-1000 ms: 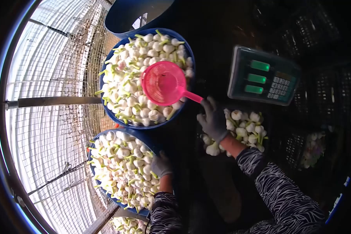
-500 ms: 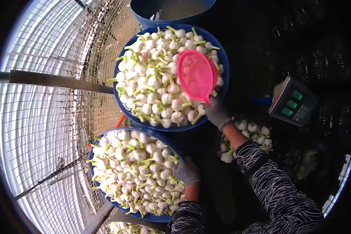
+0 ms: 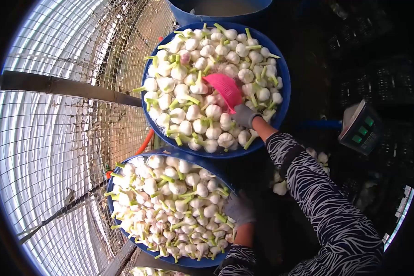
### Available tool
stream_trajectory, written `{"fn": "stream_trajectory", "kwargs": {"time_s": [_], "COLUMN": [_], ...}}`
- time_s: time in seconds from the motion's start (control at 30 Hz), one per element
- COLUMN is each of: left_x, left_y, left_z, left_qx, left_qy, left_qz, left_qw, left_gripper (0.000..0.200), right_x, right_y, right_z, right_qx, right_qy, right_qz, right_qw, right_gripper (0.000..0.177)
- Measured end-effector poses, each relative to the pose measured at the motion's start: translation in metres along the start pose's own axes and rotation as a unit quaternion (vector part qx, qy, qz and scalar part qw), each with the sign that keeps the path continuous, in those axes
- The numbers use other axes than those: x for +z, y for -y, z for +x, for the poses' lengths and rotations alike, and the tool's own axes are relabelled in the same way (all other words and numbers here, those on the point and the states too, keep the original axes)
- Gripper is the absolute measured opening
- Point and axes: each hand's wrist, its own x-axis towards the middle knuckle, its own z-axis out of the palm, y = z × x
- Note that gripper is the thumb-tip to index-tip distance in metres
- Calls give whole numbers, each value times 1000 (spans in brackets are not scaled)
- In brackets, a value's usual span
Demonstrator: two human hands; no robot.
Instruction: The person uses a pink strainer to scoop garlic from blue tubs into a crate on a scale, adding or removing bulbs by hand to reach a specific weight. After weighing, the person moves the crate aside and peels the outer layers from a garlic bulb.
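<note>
My right hand (image 3: 245, 115), in a grey glove, is closed around the handle of a pink plastic strainer (image 3: 228, 90). The strainer is tilted, its bowl down among the garlic bulbs (image 3: 194, 112) in the upper blue tub (image 3: 286, 87). These bulbs sit in water and have short green stems. My left hand (image 3: 238, 209), also gloved, touches the right rim of the lower blue tub (image 3: 195, 161), beside its heap of garlic (image 3: 179, 202). Blur and the rim hide how its fingers are bent.
A further blue tub (image 3: 225, 18) with cloudy liquid stands at the top. To the right is a scale (image 3: 361, 129) with green displays. More garlic (image 3: 280, 187) lies beneath my right arm. Wire mesh (image 3: 41, 152) and a horizontal bar (image 3: 69, 91) line the left side.
The pink strainer has gone from above the garlic down into it and turned on its side, with my right hand still on the handle. My left hand stays by the lower tub's rim. The view has shifted.
</note>
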Motion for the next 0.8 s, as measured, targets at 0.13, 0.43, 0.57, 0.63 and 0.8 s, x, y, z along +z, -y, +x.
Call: {"fn": "stream_trajectory", "kwargs": {"time_s": [0.13,0.43,0.57,0.63,0.8], "left_x": [0,8,2,0,14], "left_y": [-3,5,-2,-5,4], "left_z": [-3,-3,-4,-5,-3], "left_qx": [16,3,5,6,38], "left_qy": [-20,-11,-9,-14,-90], "left_qz": [-21,-11,-9,-5,-2], "left_qw": [999,1000,1000,1000,995], "left_gripper": [29,32,30,29,32], "right_x": [-14,50,38,34,22], "right_y": [-18,-17,-26,-35,-38], "right_z": [-36,-10,-60,-83,-159], "right_qx": [21,-22,-45,-60,-94], "right_qy": [71,95,123,154,140], "right_qz": [231,574,630,650,586], "right_qw": [970,813,766,742,793], "right_gripper": [16,22,22,22,26]}}
